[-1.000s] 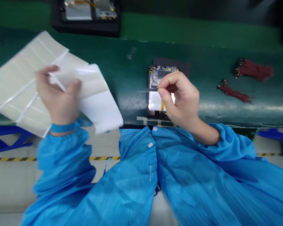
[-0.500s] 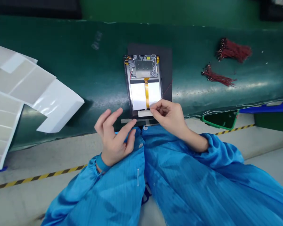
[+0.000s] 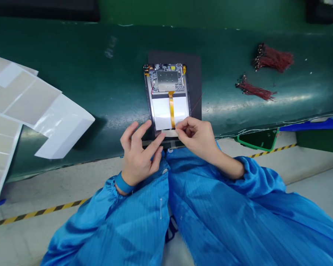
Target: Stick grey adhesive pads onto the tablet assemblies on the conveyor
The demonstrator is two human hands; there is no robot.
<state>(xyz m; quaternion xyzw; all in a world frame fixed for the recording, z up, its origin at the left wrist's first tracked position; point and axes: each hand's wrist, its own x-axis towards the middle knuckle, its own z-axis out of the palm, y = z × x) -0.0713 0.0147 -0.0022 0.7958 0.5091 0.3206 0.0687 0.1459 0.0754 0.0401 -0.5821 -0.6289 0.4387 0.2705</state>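
An opened tablet [image 3: 153,111] lies on a dark mat with its insides facing up. At its far end is a circuit board [image 3: 167,79]; nearer me sit white battery packs [image 3: 161,114] with an orange ribbon cable [image 3: 171,111] running between them. A pale strip [image 3: 169,133] lies along the tablet's near edge. My right hand [image 3: 197,138] pinches the strip's right end between thumb and index finger. My left hand [image 3: 141,153] is open, fingers spread, its index fingertip at the strip's left end; whether it touches cannot be told.
The dark mat [image 3: 195,77] rests on a green bench [image 3: 122,85]. White sheets with pale grey panels [image 3: 50,111] lie at left. Two bundles of dark red wires [image 3: 276,59] are at right. A green-rimmed bin [image 3: 256,140] stands below the bench edge.
My left hand has moved right and slightly up, bringing its index fingertip to the strip. My right hand keeps its pinch at the strip's right end.
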